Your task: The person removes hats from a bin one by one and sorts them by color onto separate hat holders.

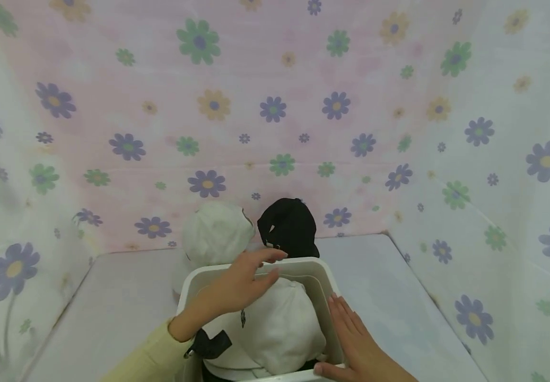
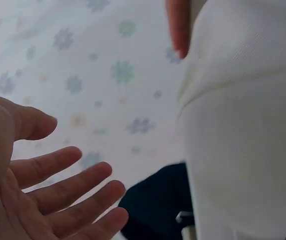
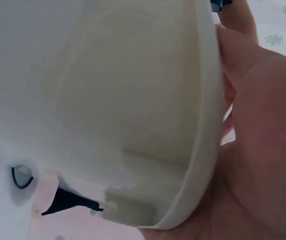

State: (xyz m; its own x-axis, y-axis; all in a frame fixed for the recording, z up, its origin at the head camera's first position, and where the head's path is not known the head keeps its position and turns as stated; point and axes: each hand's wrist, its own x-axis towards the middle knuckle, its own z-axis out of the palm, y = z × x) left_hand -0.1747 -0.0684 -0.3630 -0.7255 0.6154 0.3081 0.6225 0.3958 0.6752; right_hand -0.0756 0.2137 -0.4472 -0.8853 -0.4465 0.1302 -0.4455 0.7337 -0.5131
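Note:
In the head view, my left hand (image 1: 246, 281) hovers over a white bin (image 1: 324, 276), its fingers extended and slightly bent with nothing between them. Below it in the bin lies a white cap (image 1: 284, 323), its brim toward the front left. My right hand (image 1: 356, 339) rests against the bin's right side, fingers straight along the outer wall and thumb over the front corner. The right wrist view has that palm (image 3: 263, 135) pressed to the outside of the rim (image 3: 205, 125). In the left wrist view, the open left hand (image 2: 57, 195) is apart from the pale fabric (image 2: 248, 60).
Behind the bin, a second white cap (image 1: 217, 233) stands at the left and a black cap (image 1: 289, 228) at the right. The white tabletop (image 1: 375, 281) extends to both sides. Flower-patterned cloth (image 1: 255, 79) hangs around the back and sides.

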